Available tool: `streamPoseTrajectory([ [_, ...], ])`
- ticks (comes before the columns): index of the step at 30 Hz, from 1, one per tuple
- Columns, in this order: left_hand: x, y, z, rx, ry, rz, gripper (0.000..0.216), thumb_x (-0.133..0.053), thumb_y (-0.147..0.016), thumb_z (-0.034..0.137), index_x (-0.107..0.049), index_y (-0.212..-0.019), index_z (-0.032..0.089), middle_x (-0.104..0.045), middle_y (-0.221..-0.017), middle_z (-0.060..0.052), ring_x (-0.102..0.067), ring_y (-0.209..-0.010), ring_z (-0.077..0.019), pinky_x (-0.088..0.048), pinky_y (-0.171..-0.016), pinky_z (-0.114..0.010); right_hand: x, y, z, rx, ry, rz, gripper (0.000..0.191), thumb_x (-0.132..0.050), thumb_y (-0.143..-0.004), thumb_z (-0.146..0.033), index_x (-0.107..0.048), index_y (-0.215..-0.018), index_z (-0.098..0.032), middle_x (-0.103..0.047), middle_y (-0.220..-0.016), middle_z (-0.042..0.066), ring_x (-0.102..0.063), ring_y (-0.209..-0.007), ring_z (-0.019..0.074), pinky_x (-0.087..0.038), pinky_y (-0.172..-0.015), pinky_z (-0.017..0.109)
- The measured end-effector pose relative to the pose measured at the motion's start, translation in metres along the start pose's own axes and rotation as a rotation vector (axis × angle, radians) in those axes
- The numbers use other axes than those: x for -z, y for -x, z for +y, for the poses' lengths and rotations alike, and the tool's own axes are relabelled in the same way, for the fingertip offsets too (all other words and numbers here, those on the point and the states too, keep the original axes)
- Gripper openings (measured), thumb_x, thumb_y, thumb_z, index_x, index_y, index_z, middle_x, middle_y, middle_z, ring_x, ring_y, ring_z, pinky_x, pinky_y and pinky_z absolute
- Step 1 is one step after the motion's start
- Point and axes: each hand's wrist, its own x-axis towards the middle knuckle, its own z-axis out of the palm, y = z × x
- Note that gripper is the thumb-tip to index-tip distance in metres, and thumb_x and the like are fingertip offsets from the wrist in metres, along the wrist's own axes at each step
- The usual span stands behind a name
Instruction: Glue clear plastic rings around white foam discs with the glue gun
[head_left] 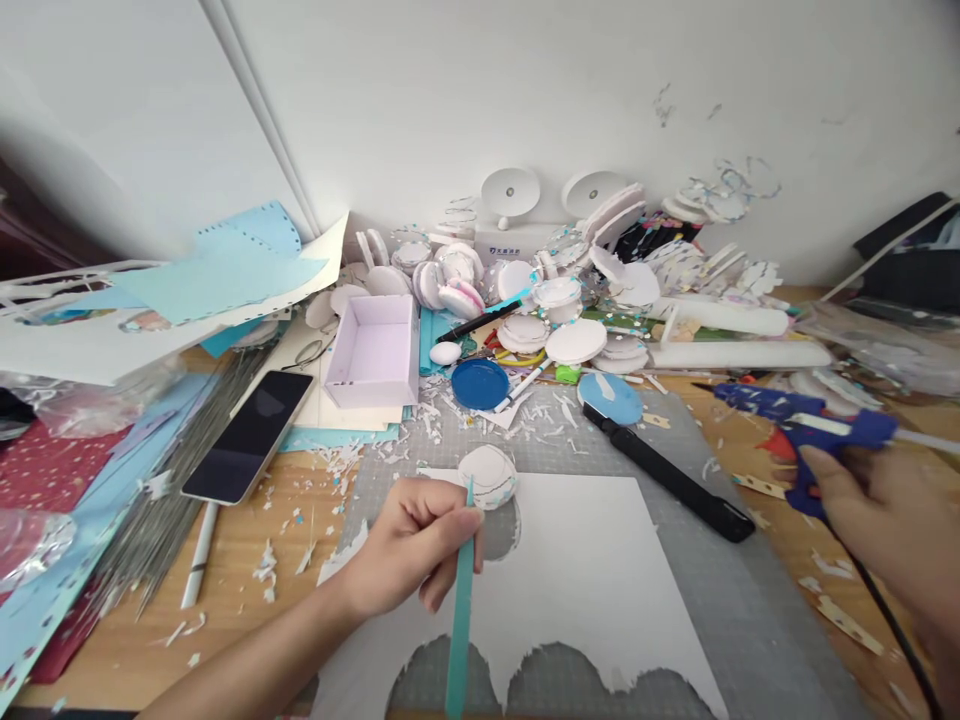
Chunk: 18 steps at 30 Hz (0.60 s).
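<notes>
My left hand (420, 540) pinches a narrow teal strip (460, 640) between thumb and fingers. The strip hangs down toward the near edge, and its upper end overlaps a white round disc (489, 472). I cannot tell whether the strip is stuck to the disc. Below lies a white sheet (577, 560) with ragged round cut-outs, on the grey cutting mat (780, 620). At the right, my right hand (877, 510), somewhat blurred, is closed around the handle of a blue hot glue gun (817, 430). Its nozzle points left, and a white glue stick (930, 441) comes out of the back.
A black-handled tool (667, 475) lies on the mat. Behind stand a lilac box (375, 350), a blue lid (480, 384) and heaped white discs (576, 342). Left are a phone (249, 435) and thin wires (172, 500). The glue gun's black cord (885, 610) trails nearby.
</notes>
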Motion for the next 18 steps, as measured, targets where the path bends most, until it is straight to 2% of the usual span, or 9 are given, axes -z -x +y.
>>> streamPoseTrajectory([
  [3,-0.001,-0.001,0.000,-0.004,-0.020,0.009,0.049,-0.057,-0.084,0.053,-0.057,-0.056,0.014,-0.040,-0.026,0.006,-0.031,-0.021,-0.0048,-0.021,-0.027,-0.015,0.011,0.003,-0.034,-0.135,-0.287,-0.047,0.017,-0.056,-0.083,-0.033,-0.055,-0.073,-0.020,-0.064,-0.066,0.010,-0.058,-0.053,0.0144,-0.044,-0.054,0.035],
  [4,-0.002,-0.002,0.000,0.000,-0.031,0.010,0.049,-0.056,-0.083,0.054,-0.056,-0.055,0.014,-0.039,-0.026,0.006,-0.031,-0.021,-0.0050,-0.021,-0.027,-0.015,0.011,0.006,-0.048,-0.163,-0.297,-0.014,0.018,-0.061,-0.079,-0.035,-0.054,-0.072,-0.020,-0.062,-0.064,0.008,-0.057,-0.052,0.0143,-0.044,-0.054,0.034],
  [6,-0.004,-0.003,0.001,0.011,-0.064,0.004,0.050,-0.056,-0.083,0.057,-0.055,-0.055,0.015,-0.038,-0.027,0.006,-0.032,-0.021,-0.0052,-0.021,-0.027,-0.015,0.009,0.016,-0.075,-0.185,-0.177,0.007,0.027,-0.072,-0.067,-0.038,-0.056,-0.077,-0.019,-0.063,-0.067,0.008,-0.057,-0.057,0.0175,-0.042,-0.054,0.035],
  [8,-0.005,-0.003,0.002,0.014,-0.107,-0.001,0.051,-0.055,-0.083,0.058,-0.053,-0.054,0.015,-0.038,-0.028,0.006,-0.033,-0.022,-0.0053,-0.021,-0.027,-0.015,0.000,0.032,-0.100,-0.152,-0.204,0.025,0.033,-0.077,-0.059,-0.037,-0.056,-0.078,-0.020,-0.064,-0.070,0.007,-0.059,-0.060,0.0190,-0.042,-0.053,0.033],
  [10,-0.006,-0.003,0.003,0.006,-0.148,-0.009,0.051,-0.053,-0.084,0.057,-0.051,-0.054,0.016,-0.037,-0.029,0.006,-0.034,-0.023,-0.0054,-0.022,-0.028,-0.015,-0.012,0.051,-0.119,-0.067,-0.371,0.015,0.026,-0.074,-0.062,-0.033,-0.054,-0.073,-0.021,-0.061,-0.062,0.004,-0.057,-0.054,0.0167,-0.043,-0.049,0.030],
  [13,-0.007,-0.002,0.004,-0.008,-0.196,-0.037,0.052,-0.050,-0.086,0.056,-0.050,-0.054,0.016,-0.038,-0.031,0.005,-0.036,-0.025,-0.0060,-0.024,-0.029,-0.015,-0.033,0.077,-0.130,0.157,-0.586,-0.064,0.015,-0.065,-0.067,-0.024,-0.050,-0.068,-0.023,-0.053,-0.049,-0.003,-0.051,-0.043,0.0132,-0.042,-0.045,0.027],
  [18,-0.010,-0.001,0.007,0.017,-0.253,-0.087,0.054,-0.047,-0.086,0.058,-0.050,-0.054,0.016,-0.040,-0.034,0.003,-0.039,-0.027,-0.0065,-0.026,-0.029,-0.015,-0.056,0.093,-0.117,0.351,-0.593,-0.209,0.024,-0.062,-0.065,-0.015,-0.054,-0.086,-0.022,-0.056,-0.052,-0.005,-0.053,-0.043,0.0147,-0.046,-0.045,0.027],
])
